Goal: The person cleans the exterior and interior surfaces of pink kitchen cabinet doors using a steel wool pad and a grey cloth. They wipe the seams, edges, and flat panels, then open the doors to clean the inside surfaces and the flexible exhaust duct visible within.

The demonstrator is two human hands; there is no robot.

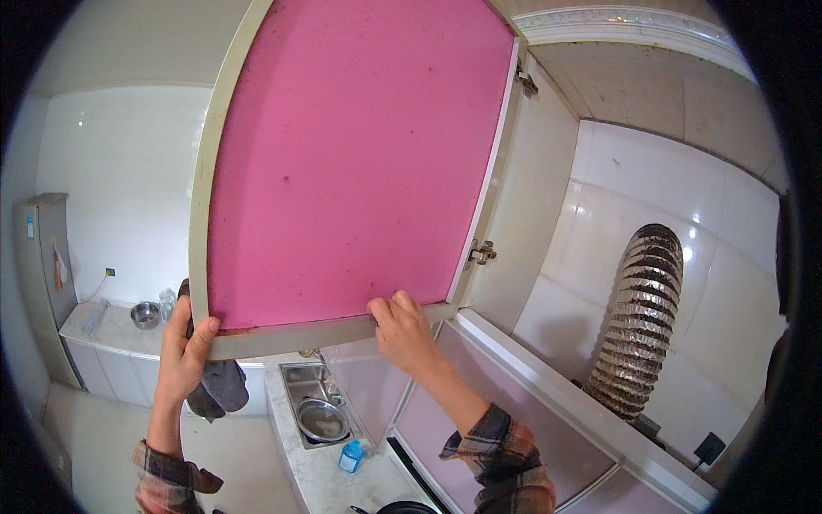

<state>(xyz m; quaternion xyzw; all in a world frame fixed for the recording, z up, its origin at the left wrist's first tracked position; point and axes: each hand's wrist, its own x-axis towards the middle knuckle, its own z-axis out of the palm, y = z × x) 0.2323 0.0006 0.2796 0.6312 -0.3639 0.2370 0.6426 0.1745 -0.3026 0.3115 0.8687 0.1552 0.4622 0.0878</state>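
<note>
A cabinet door with a pink panel and a pale frame [359, 160] stands swung out on its hinges, with small dark specks on the panel. My left hand [183, 350] grips the frame's lower left corner, thumb on the near face. A dark grey cloth [221, 389] hangs behind that corner, by my left hand; how it is held is hidden. At the lower rail, my right hand [401, 331] has its fingers bent against the edge of the pink panel. Something small and dark shows at its fingertips, too hidden to name.
Right of the door, the cabinet holds a ribbed foil duct [642, 321] and a black plug [709, 448]. Metal hinges [481, 252] join door and side wall. Below are a sink [302, 382] with a metal basin [322, 419], a blue bottle [350, 456] and a black pan [406, 509].
</note>
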